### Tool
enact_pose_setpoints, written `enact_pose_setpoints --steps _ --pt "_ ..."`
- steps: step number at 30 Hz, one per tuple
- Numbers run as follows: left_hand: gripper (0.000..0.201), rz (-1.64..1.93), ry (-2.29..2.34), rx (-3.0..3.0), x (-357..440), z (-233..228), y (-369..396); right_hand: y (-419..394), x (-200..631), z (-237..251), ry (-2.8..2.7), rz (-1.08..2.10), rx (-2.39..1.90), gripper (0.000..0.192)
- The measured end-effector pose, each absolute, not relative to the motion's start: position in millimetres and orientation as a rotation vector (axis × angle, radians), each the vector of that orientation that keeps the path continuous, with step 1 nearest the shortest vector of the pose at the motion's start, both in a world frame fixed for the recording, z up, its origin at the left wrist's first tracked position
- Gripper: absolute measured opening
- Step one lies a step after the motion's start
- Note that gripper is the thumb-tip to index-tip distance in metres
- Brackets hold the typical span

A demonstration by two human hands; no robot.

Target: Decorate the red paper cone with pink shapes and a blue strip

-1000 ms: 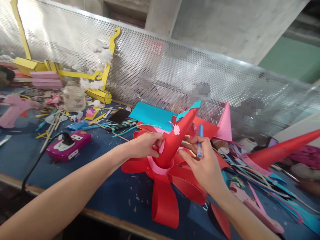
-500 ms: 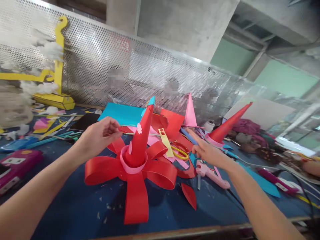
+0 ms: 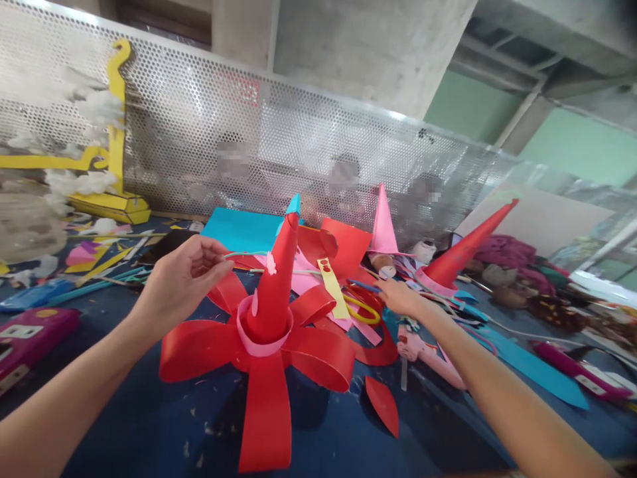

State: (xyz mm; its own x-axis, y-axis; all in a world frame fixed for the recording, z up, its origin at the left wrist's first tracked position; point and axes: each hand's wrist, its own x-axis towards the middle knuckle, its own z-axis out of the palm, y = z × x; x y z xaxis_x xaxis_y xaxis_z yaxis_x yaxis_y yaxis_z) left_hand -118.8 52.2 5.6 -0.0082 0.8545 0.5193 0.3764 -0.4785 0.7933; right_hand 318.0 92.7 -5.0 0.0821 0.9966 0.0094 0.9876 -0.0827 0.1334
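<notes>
**Red cone flower mid-worktop, hands either side**

Head cam: my left hand (image 3: 182, 279) hovers left of the red paper cone (image 3: 273, 279), fingers curled, pinching nothing I can make out. The cone stands upright in a pink collar (image 3: 263, 335) on looped red petals (image 3: 266, 405). My right hand (image 3: 398, 297) reaches among scraps by the yellow-handled scissors (image 3: 361, 309); can't tell its grip. A pink glue gun (image 3: 428, 355) lies just beside it on the worktop (image 3: 124, 431).

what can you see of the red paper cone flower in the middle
The red paper cone flower stands upright on the blue table. A tall red cone with a blue tip and small pink flower sticker sits in a pink paper collar, ringed by looped red paper petals. Neither hand touches it; the left hand hovers beside it.
</notes>
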Motion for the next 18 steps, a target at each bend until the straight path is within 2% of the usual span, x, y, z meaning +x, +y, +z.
enact_pose_setpoints --steps 7,18 --pt "0.024 1.614 1.249 1.787 -115 7 50 107 266 3 2.272 0.154 2.283 0.024" --pt "0.016 1.848 1.36 1.533 -129 18 57 135 212 -5 2.396 0.075 2.485 0.028"
